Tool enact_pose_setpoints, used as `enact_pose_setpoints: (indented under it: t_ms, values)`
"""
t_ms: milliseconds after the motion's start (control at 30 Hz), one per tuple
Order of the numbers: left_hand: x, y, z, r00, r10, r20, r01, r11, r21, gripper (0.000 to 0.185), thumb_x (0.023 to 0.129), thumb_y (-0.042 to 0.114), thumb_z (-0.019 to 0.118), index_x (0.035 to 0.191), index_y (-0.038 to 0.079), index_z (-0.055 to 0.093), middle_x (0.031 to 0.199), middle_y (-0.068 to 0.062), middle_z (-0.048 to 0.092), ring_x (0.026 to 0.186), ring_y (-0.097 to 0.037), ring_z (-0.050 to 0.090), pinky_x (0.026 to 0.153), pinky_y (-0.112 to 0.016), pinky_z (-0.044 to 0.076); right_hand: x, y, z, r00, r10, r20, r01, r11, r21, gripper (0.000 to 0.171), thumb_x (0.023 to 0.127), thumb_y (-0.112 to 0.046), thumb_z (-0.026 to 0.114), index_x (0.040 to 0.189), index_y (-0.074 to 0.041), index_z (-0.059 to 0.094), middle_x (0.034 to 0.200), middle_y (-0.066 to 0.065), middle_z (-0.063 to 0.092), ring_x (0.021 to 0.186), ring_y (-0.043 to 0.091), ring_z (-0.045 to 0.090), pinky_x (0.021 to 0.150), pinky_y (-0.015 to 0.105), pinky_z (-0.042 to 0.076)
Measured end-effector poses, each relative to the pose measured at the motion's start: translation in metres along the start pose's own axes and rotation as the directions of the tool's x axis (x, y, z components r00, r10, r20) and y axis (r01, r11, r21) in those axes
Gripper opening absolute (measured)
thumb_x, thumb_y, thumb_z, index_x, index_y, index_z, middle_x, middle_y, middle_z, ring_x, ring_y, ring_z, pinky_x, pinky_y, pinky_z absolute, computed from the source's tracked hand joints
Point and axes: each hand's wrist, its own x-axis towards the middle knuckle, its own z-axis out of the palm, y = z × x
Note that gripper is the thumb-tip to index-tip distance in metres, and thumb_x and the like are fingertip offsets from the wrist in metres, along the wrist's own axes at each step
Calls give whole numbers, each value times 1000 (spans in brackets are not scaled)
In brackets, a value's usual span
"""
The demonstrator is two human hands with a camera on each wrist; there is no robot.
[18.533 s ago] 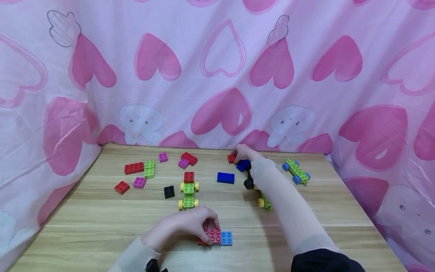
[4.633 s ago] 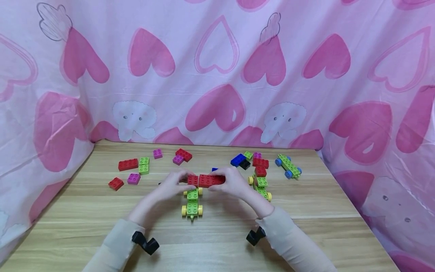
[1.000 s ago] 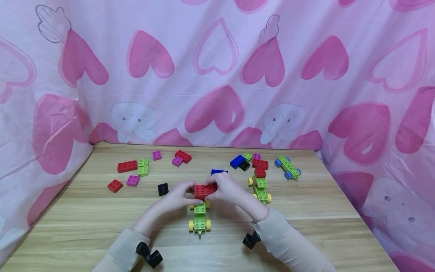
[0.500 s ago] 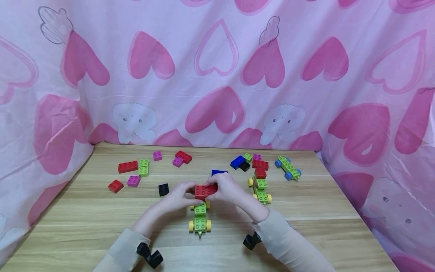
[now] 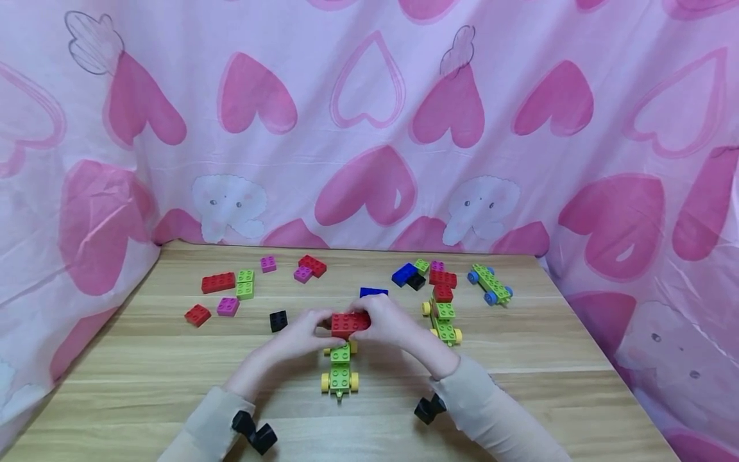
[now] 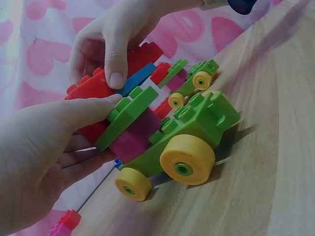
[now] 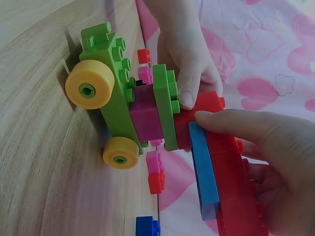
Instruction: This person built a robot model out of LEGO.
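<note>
At frame centre, a red brick (image 5: 349, 323) tops a green wheeled base (image 5: 339, 372) with yellow wheels (image 6: 187, 159); the wrist views show a blue plate (image 7: 203, 172) and a magenta block (image 7: 145, 115) between them. The counter (image 5: 144, 378) is pale wood grain. The backdrop cloth (image 5: 369, 122) is pink with darker pink hearts and white elephants.

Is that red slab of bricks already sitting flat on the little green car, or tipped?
Tipped. In the right wrist view the red slab angles away from the green car, held by both hands.
</note>
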Motion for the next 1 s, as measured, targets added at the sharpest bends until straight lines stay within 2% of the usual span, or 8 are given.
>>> enact_pose_setpoints:
  t_ms: [133,233,333,433,567,700,867,1000]
  values:
    - [-2,2,-3,999,-32,22,32,999,19,35,87,37,73,116,16,65,110,4,70,109,-19,63,98,-46,50,-3,2,-1,1000,-8,9,8,1000,18,40,81,-24,81,117,-12,68,106,0,70,89,8,61,78,21,53]
    - [-2,4,-5,999,-40,33,39,998,38,49,85,39,75,124,13,62,118,0,69,113,-22,63,100,-47,49,-7,5,-5,1000,-20,-8,21,998,55,48,82,-29,80,122,-9,65,113,5,69,98,13,63,84,28,55]
    - [-3,8,-8,998,-56,25,54,996,75,67,82,43,77,135,9,56,129,-6,64,119,-27,60,101,-50,48,-14,10,-12,998,-32,-57,37,995,90,54,82,-35,79,127,-9,63,121,7,68,110,20,63,93,36,55]
    - [-3,14,-12,997,-71,10,69,992,104,76,80,45,78,141,8,51,136,-9,59,123,-30,57,103,-54,46,-21,19,-21,989,-50,-139,65,992,107,52,84,-35,77,127,-9,63,126,8,67,117,23,62,97,43,53]
    - [1,21,-17,999,-36,10,35,993,116,73,82,43,77,141,9,50,139,-10,57,126,-30,54,105,-55,44,-29,36,-32,960,-51,-276,86,990,114,43,86,-27,76,123,-8,66,122,8,69,114,26,64,96,45,54]
    - [8,28,-19,1000,14,23,-17,991,133,71,83,41,76,142,10,49,139,-9,57,128,-30,53,106,-53,44,-36,59,-42,924,-2,-382,63,987,147,35,88,-21,74,118,-6,68,116,11,71,107,28,66,90,47,55]
    - [18,39,-18,999,34,42,-41,985,167,68,84,40,76,141,10,52,140,-7,57,129,-29,52,106,-50,45,-48,87,-52,893,76,-444,23,976,215,34,90,-19,71,119,-2,66,117,15,70,105,31,66,87,55,54]
    - [26,47,-15,996,59,65,-70,980,186,63,87,39,73,140,10,53,140,-5,58,130,-28,52,106,-49,45,-56,106,-54,863,132,-487,-9,969,248,34,88,-14,73,118,-1,66,115,18,70,104,36,66,87,57,53]
